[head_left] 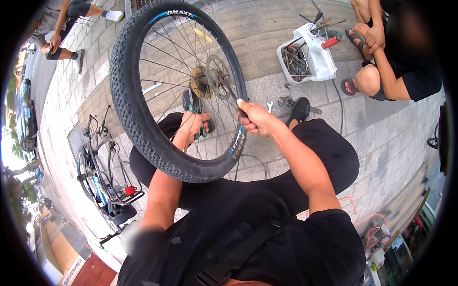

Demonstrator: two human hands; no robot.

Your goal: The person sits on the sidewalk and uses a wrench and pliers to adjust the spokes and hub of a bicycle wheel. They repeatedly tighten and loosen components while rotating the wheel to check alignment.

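A bicycle wheel (124, 90) with a knobby black tyre stands tilted between my bent legs. Inside its spokes, my left hand (193, 123) is closed on green-handled pliers (191, 109), their dark end close to the gold hub (199, 75). At the wheel's right side, my right hand (255, 117) grips a long dark tool (232, 93) that reaches up beside the brake disc (215, 71). Its fingertips are partly in shadow. A silver open-ended spanner (270, 108) and an adjustable wrench (286, 101) lie on the paving right of the wheel.
A white plastic tool caddy (317, 66) sits at upper right beside another person (396, 81), whose hands are clasped. A second person (59, 33) is at upper left. A dismantled bicycle (107, 181) lies at my left. Orange hose (353, 205) runs along the lower right.
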